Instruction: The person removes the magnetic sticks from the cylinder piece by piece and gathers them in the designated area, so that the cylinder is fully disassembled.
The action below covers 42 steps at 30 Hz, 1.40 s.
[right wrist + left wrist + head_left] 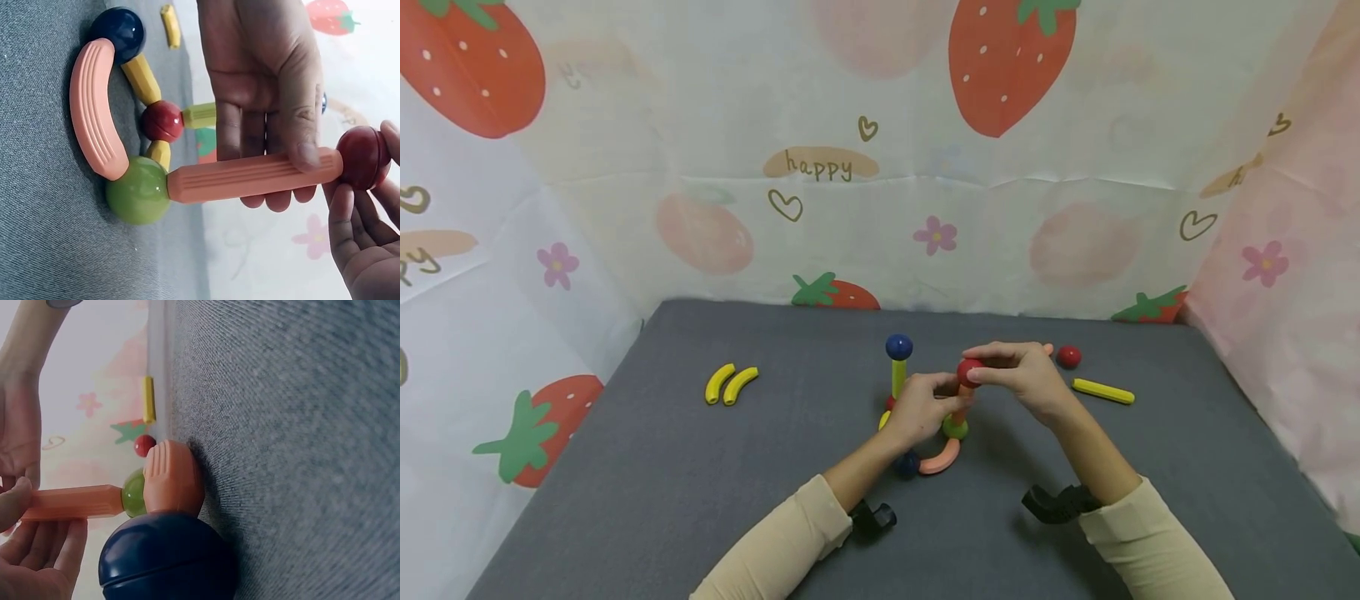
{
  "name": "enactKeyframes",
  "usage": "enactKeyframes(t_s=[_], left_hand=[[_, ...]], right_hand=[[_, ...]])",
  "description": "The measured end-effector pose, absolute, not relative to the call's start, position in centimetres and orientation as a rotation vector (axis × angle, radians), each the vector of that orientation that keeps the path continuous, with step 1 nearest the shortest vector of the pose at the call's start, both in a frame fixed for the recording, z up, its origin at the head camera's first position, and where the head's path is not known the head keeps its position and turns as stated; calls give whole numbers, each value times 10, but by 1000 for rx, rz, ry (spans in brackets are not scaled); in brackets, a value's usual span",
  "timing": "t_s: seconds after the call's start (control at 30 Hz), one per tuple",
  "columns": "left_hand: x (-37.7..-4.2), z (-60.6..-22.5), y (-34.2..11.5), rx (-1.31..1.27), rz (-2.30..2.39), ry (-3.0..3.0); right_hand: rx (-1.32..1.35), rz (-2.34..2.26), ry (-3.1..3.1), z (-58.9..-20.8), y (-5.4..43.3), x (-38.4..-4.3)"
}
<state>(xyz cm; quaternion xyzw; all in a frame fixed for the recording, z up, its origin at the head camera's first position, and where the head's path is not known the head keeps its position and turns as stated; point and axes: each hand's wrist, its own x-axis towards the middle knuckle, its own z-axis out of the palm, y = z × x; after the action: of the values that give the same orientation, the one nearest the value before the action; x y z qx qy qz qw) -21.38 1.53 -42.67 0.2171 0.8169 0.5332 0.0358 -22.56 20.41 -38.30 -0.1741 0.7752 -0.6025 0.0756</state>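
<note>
My left hand holds an upright orange rod between thumb and fingers. At the rod's top, my right hand pinches a red ball, which meets the rod's end. The rod's foot joins a green ball on the table. From there a curved orange piece runs to a dark blue ball. Yellow pieces link on to another red ball. Behind the left hand, a yellow-green rod stands upright, topped by a blue ball.
Two curved yellow pieces lie at the left of the grey table. Right of the hands are a loose red ball and a straight yellow rod. A patterned cloth rises behind the table.
</note>
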Motion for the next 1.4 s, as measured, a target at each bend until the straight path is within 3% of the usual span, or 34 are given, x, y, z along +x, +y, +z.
enactKeyframes(t_s=[0.8, 1.03, 1.4], left_hand=[[-215, -427, 16, 671, 1654, 2508], [-216, -426, 16, 634, 1656, 2480], [-214, -426, 16, 607, 1629, 2499]], right_hand=[[-554, -1908, 2286, -385, 202, -224], [-542, -2299, 2013, -367, 208, -224], [-705, -1882, 2610, -354, 211, -216]])
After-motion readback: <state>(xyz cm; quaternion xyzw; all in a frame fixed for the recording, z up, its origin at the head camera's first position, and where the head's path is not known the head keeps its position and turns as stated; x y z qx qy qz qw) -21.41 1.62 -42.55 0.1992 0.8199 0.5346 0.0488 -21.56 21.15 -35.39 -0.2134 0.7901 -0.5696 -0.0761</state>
